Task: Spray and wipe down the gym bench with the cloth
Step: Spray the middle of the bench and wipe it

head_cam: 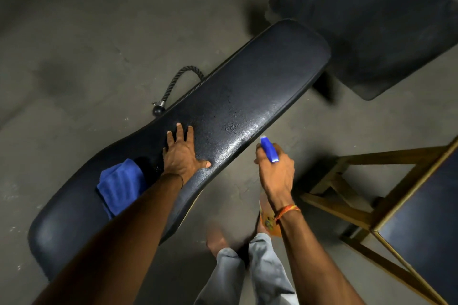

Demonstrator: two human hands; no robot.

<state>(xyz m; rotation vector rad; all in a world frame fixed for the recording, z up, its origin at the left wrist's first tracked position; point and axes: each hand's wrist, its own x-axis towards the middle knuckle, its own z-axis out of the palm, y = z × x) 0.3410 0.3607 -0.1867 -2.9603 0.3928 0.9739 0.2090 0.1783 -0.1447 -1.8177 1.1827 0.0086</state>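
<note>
A long black padded gym bench (247,86) runs diagonally from lower left to upper right, with wet spray droplets near its middle. My left hand (182,153) rests flat on the pad with fingers spread. A folded blue cloth (121,185) lies on the bench just left of my left forearm. My right hand (276,170) grips a spray bottle (269,149) with a blue trigger head, held beside the bench's right edge, nozzle toward the pad. The bottle's orange body shows below my wrist.
A black rope handle (173,86) lies on the concrete floor left of the bench. A wooden-framed stand (352,180) with a dark panel stands at the right. Another dark padded piece of equipment (371,19) sits at the upper right. My legs and bare foot (218,242) are below.
</note>
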